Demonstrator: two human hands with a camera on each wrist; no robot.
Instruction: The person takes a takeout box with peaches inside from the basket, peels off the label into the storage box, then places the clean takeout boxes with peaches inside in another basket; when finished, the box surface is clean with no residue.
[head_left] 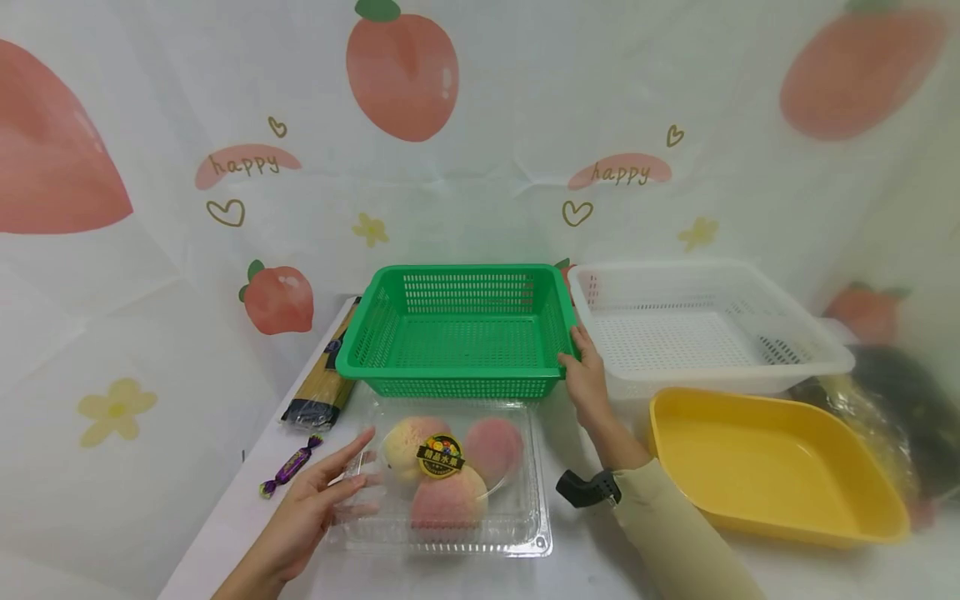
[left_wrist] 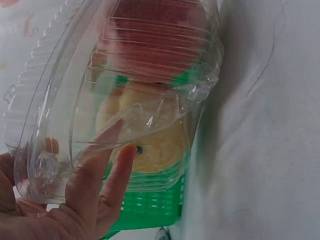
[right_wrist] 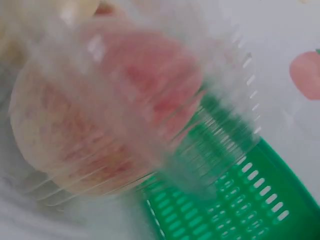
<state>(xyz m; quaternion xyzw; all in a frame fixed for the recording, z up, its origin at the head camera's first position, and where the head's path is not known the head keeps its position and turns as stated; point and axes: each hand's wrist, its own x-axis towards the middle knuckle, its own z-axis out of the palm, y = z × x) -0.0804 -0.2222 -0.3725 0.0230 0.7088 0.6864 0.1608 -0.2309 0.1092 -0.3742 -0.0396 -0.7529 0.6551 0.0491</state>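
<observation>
I had my right grip point(head_left: 588, 379) clasping the near right corner of the green basket point(head_left: 459, 374), while the left edge of the peach box point(head_left: 513, 510) touched my nearer, released left grip point(head_left: 307, 507).

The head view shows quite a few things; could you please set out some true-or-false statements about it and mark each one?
1. The right hand grips the green basket. True.
2. The clear box holds five peaches. False: it holds three peaches.
3. The purple-wrapped candy lies left of the clear box. True.
4. The yellow tray stands left of the green basket. False: it stands to the right.
5. The left hand touches the white basket. False: it touches the clear box.
</observation>
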